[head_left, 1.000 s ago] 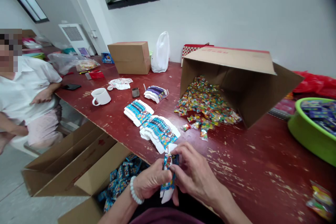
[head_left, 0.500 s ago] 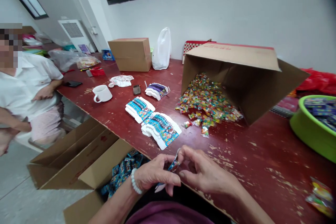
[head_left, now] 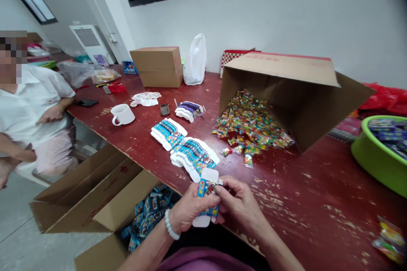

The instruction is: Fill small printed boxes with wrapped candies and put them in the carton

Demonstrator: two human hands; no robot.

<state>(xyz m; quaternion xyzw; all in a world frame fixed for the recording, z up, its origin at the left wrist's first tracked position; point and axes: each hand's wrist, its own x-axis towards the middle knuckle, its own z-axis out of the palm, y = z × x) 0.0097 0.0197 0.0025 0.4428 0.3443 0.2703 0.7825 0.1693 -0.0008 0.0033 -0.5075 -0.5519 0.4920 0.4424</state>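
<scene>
A small blue printed carton (head_left: pixel 206 189) with white flaps stands upright between both hands at the table's near edge. My left hand (head_left: pixel 190 210), with a white bead bracelet at the wrist, grips its lower left side. My right hand (head_left: pixel 239 203) pinches its upper right side. Just beyond lie fanned stacks of flat blue cartons (head_left: pixel 193 156), and a further stack (head_left: pixel 168 133) sits to their left. A pile of colourful wrapped candies (head_left: pixel 251 125) spills from a big cardboard box (head_left: pixel 295 89) lying on its side.
An open floor box (head_left: pixel 108 207) at lower left holds several blue cartons. A green basin (head_left: pixel 378 159) sits at the right. A white mug (head_left: pixel 122 114), a phone (head_left: pixel 164 109), a closed cardboard box (head_left: pixel 157 67) and a white bag (head_left: pixel 195 61) stand farther back. Another person in white (head_left: pixel 28 110) sits at the left.
The carton, tilted flat between my fingers half a second ago, now stands upright with its top flap raised. Both hands have shifted slightly with it.
</scene>
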